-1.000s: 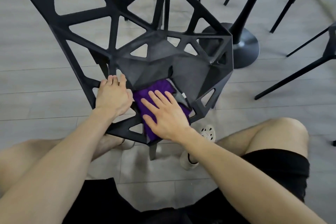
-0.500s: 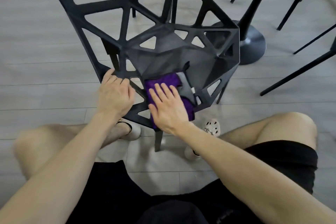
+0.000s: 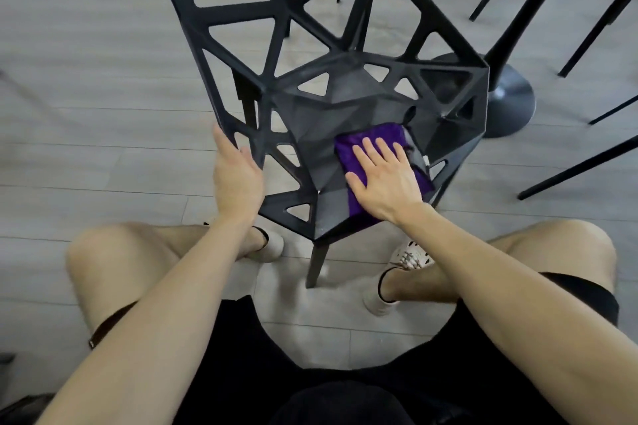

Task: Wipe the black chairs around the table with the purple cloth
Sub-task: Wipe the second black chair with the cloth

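views: one only, head-worn, wide-angle
position: above the person's own lap, just over the black chair [image 3: 345, 107]
facing: forward and steeply down at the floor [image 3: 86, 79]
range: close; chair seat fills the centre, chair back cut off at the top edge
frame edges: forearms [image 3: 500, 286] enter from the bottom corners, knees [image 3: 103, 252] and shorts [image 3: 345, 373] low, table base [image 3: 511, 100] upper right

Soft, even daylight, moderately bright; it seems strongest toward the upper right, though the source lies out of view. The pale floor [image 3: 86, 79] shows only faint, diffuse shadow beneath the black chair [image 3: 345, 103], whose matte surface gives a dull grey sheen. Wide-angle distortion bows the floorboard lines near the edges. Slight motion blur softens the left hand [image 3: 236, 179] and the floor below the seat
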